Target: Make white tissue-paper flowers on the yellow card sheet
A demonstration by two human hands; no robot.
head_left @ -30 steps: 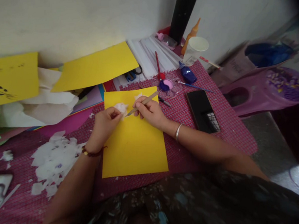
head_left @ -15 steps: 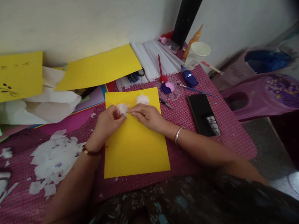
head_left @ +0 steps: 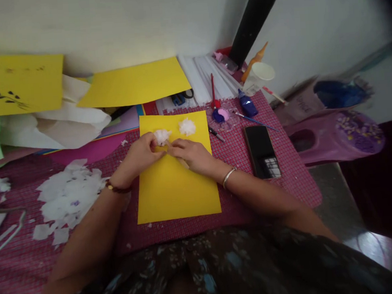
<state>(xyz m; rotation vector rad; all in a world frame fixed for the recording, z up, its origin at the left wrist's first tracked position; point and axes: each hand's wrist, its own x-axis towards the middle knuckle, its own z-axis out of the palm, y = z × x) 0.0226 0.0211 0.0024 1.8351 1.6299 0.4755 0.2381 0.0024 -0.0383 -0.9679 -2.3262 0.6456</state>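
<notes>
A yellow sheet of card (head_left: 178, 188) lies in front of me with two fluffy white tissue-paper flowers on its upper part. My left hand (head_left: 142, 153) has its curled fingers and thumb at the left and lower edge of the left paper flower (head_left: 162, 137). Pinched in my right hand (head_left: 193, 154) is a thin, pale stick (head_left: 183, 163), its upper end just below that flower. The right paper flower (head_left: 187, 126) sits apart from both hands. My fingers partly cover the left flower's edge.
Left of the card is a pile of white paper scraps (head_left: 68, 196). To the right are a phone (head_left: 261, 151), a marker (head_left: 217, 134), a paint palette (head_left: 228, 122) with brushes and a blue paint bottle (head_left: 247, 103). More yellow sheets (head_left: 138, 84) lie behind.
The view has shifted slightly. My right hand has turned and drawn a little down from the left flower, and the stick and more of the flower now show. My left hand stays beside it.
</notes>
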